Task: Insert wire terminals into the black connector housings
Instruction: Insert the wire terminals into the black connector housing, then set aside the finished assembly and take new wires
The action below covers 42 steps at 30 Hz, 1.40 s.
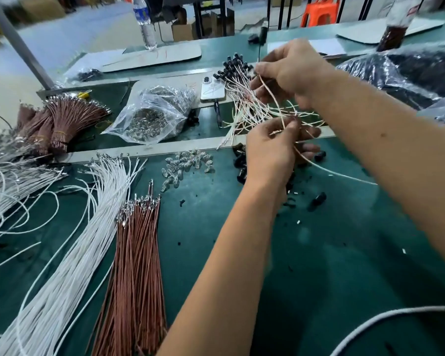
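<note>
The left hand (270, 150) pinches the terminal end of a thin wire (319, 165) between curled fingers, above loose black connector housings (316, 201) mid-worktop. The right hand (290, 70) grips the finished wire bunch (244, 98) toward the far edge. White wires (88, 214) and brown wires (136, 253) lie at the near left of the green worktop (319, 265).

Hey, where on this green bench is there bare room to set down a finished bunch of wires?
The widest bare patch of green mat lies right of the loose brown wire bundle, under the forearms. It is crowded near the clear terminals, the scattered black connector housings, and the white wires at far left.
</note>
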Tool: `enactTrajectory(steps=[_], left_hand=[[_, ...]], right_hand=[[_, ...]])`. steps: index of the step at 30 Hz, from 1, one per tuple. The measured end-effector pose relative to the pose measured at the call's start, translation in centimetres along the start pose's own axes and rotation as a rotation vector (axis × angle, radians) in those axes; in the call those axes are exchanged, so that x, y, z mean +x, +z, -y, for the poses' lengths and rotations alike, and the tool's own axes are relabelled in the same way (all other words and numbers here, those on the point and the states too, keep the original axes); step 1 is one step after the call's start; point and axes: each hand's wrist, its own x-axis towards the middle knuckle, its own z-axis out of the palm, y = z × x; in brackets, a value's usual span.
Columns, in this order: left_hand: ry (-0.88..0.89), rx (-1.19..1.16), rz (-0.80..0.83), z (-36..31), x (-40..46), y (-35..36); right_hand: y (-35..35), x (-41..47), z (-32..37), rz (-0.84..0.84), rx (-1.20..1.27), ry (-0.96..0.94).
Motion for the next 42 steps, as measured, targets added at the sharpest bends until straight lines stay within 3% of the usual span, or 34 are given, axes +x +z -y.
enactTrajectory(steps=[7,20,28,31,35,39,42], left_hand=[[-0.163,0.058,-0.062,-0.8,4.8,-0.1],[0.021,0.728,-0.263,-3.7,15.8,-3.3],[0.113,0.867,-0.338,-3.6,12.4,-6.3],[0.105,1.029,-0.349,-3.2,9.5,-7.6],[-0.011,1.155,-0.249,-1.4,5.1,-8.4],[-0.040,1.211,-0.233,0.3,2.8,-8.1],[-0.025,1.205,-0.165,0.4,1.9,-7.8]], right_hand=[[0.3,10.2,-4.0,-0.088,-0.477,0.078],[4.2,24.9,-4.9,-0.330,-0.831,0.034],[3.7,18.7,-4.3,-0.179,-0.853,-0.149],[4.1,12.7,-3.6,0.015,-0.901,-0.276],[3.9,5.1,-3.3,0.218,-0.983,-0.349],[2.9,0.3,-3.8,0.157,-0.976,-0.380],[2.9,-2.4,-3.9,0.210,-0.942,-0.350]])
